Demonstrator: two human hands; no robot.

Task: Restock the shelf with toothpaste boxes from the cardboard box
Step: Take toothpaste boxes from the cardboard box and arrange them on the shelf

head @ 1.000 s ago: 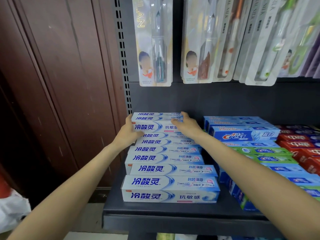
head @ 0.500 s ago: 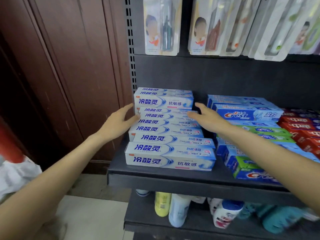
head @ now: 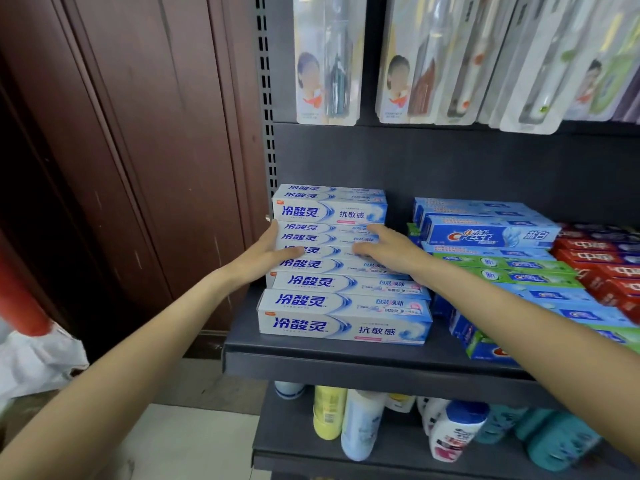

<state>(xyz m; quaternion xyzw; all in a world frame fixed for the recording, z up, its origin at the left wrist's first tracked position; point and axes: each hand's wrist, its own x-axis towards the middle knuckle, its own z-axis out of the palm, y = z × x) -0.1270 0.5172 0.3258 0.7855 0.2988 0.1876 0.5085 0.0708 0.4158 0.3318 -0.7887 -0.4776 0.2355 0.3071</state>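
Both hands have dropped from the top of the white-and-blue toothpaste boxes at frame centre to mid-stack. Left hand lies flat and open on the stack's left end; right hand spreads open over the box tops, gripping nothing. I judge this as squaring up a placed batch. The dark shelf is crowded; Crest boxes sit just right. Cardboard box not in view; brown panelling fills the left.

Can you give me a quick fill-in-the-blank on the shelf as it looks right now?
1. Both hands, left hand and right hand, rest on the white-and-blue toothpaste boxes at the ____ end of the shelf.
2. The blue box right of them reads ____.
3. Above hang packaged ____.
4. The shelf below holds ____.

Answers: left; Crest; toothbrushes; bottles
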